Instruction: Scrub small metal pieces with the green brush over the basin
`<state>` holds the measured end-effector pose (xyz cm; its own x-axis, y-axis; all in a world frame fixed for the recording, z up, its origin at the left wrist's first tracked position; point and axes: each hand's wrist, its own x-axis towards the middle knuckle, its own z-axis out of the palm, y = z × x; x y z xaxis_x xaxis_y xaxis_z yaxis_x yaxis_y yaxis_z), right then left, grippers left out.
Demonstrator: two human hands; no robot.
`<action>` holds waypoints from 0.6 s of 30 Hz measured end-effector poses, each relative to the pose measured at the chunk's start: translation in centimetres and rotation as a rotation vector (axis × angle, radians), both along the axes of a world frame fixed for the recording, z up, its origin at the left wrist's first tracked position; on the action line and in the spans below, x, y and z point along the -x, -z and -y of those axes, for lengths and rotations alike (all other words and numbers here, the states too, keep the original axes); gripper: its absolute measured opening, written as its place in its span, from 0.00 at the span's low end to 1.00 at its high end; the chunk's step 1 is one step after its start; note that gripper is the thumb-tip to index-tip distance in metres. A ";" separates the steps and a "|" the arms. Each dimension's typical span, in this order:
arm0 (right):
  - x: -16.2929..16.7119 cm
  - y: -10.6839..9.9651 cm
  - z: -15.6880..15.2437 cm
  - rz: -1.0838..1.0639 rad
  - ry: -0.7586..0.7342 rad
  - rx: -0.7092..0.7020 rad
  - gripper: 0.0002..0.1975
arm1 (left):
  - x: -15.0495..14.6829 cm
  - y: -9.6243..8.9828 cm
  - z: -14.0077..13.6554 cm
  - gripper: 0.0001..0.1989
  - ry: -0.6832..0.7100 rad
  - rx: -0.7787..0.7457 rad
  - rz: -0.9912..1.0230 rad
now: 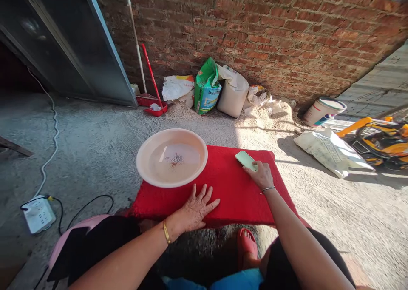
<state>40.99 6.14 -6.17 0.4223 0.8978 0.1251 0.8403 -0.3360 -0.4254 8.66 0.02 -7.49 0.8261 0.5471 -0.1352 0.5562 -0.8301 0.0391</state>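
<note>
A: What is held by the right hand (263, 176)?
B: A green phone (245, 160) is pinched at its near end, over the far right part of the red mat (236, 192).

A: And the left hand (196, 209)?
B: It is laid flat on the mat's near edge, fingers spread, nothing gripped.

A: What else is seen?
B: A pink basin (149, 171) is set on the mat's far left corner; sacks (234, 96) are stacked against the brick wall (287, 30).

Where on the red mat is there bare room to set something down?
The red mat is bare between the left hand, pressed flat on it, and the right hand holding the green phone. Its near right corner is bare too. The far left is crowded: the pink basin of water overlaps it.
</note>
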 end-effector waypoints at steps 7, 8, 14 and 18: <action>0.3 0.3 -0.9 0.096 -0.153 -0.017 0.18 | 0.0 0.0 0.1 0.49 0.016 0.002 0.034; 0.1 0.2 -1.0 0.084 -0.168 0.004 0.18 | 0.0 0.0 0.1 0.49 0.018 0.003 0.038; -2.1 -0.6 -0.9 0.025 0.123 0.100 0.20 | 0.0 -0.5 0.1 0.50 0.026 0.018 0.060; -2.5 -1.2 -0.7 -0.007 0.187 -0.021 0.22 | -0.1 -0.9 0.1 0.49 0.025 0.041 0.086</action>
